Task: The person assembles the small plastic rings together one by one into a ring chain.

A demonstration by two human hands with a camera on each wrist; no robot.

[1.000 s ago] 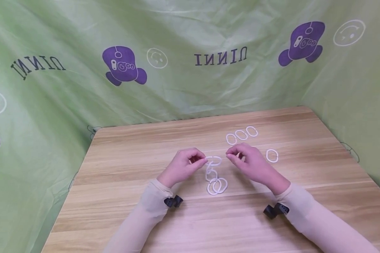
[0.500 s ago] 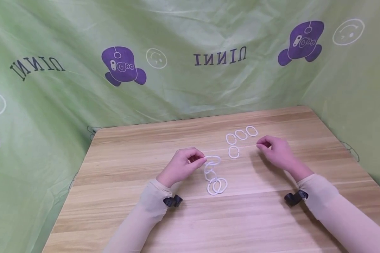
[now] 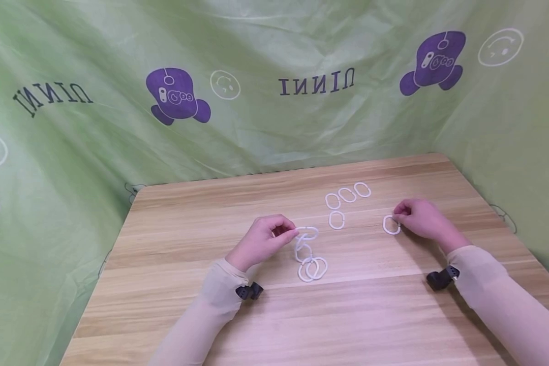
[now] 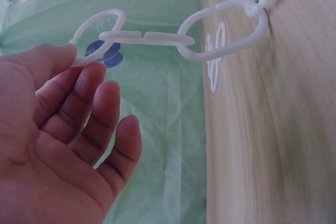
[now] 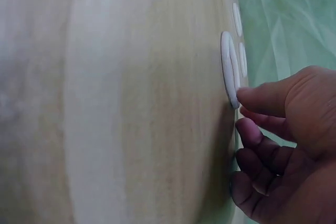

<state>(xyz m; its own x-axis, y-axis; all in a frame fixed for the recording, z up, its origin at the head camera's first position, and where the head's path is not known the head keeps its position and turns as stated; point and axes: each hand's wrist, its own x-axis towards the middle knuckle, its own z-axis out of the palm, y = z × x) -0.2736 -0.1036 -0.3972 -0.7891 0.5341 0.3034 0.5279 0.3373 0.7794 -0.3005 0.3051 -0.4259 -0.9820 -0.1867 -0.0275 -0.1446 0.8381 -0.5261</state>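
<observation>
My left hand (image 3: 267, 239) pinches the top link (image 4: 113, 13) of a chain of white plastic C-shaped links, between thumb and fingertips. Below it the chain (image 3: 304, 251) hangs down, and its lowest links, several overlapping, lie on the table. On the right, my right hand (image 3: 421, 218) has thumb and forefinger at the right edge of a single white link (image 3: 385, 228), seemingly pinching it; this link appears to lie on the table. In the right wrist view the thumb (image 5: 262, 98) meets the near end of that link (image 5: 227, 72), and the other fingers are curled.
Three loose white links stand in a slanting row, among them a middle link (image 3: 340, 194), towards the table's back. Another loose link (image 3: 330, 223) lies just in front. Green printed curtains (image 3: 256, 137) hang around the wooden table (image 3: 164, 244).
My right hand has moved away from beside the chain to the single link on the right, uncovering the loose link in front of the row. My left hand stays holding the chain.
</observation>
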